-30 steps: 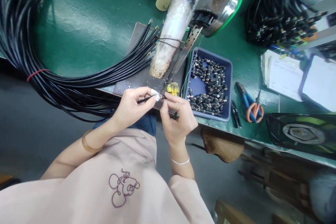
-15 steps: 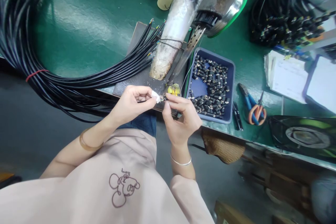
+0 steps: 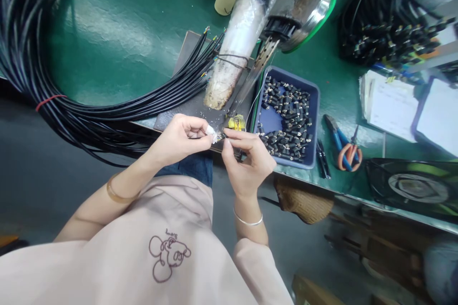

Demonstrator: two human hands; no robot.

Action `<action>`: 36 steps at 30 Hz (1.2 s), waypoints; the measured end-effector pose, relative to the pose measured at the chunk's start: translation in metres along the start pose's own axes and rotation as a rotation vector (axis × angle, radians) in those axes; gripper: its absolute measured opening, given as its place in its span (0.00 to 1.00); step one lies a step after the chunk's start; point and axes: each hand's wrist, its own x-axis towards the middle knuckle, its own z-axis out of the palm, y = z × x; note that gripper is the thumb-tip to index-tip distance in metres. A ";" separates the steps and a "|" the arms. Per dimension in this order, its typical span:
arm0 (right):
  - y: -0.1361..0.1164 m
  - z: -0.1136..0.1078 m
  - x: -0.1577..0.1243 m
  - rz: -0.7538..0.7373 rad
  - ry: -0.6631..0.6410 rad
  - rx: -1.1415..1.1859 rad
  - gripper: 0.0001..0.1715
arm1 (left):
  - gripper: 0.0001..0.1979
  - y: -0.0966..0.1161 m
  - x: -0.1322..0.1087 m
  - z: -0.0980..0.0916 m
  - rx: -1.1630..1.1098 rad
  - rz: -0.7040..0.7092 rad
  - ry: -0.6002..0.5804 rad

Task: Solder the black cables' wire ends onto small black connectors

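My left hand (image 3: pixel 179 140) is closed in a pinch at the bench's front edge, with a white wrap (image 3: pixel 211 131) on a fingertip. What it pinches is mostly hidden by the fingers. Close against it, my right hand (image 3: pixel 248 155) pinches a small black connector (image 3: pixel 224 136) between thumb and fingers. Tiny metallic ends show in the narrow gap between both hands. Just behind the fingertips lies a small yellow piece (image 3: pixel 236 123). A soldering iron (image 3: pixel 255 69) points down toward this spot, beside a plastic-wrapped tube (image 3: pixel 229 64).
A blue tray (image 3: pixel 313 119) of small black connectors stands right of my hands. Further right lie pliers (image 3: pixel 338 136), scissors (image 3: pixel 352 152) and papers (image 3: pixel 390 105). A thick bundle of black cables (image 3: pixel 118 113) curves in from the left. A solder spool (image 3: pixel 320 21) stands behind.
Both hands stay nearly in place. The right fingers have shifted slightly, and more of the metallic ends between the fingertips shows now.
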 end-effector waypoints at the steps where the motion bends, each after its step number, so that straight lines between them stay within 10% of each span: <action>1: 0.000 0.000 0.000 -0.004 0.001 -0.003 0.08 | 0.06 -0.001 0.000 0.000 0.005 0.008 0.004; 27: -0.001 0.001 0.008 -0.053 0.021 -0.062 0.10 | 0.05 0.002 0.005 0.006 0.025 0.088 0.101; 36: -0.004 -0.003 0.009 -0.043 -0.033 -0.064 0.10 | 0.06 0.008 0.006 0.001 -0.061 -0.087 0.072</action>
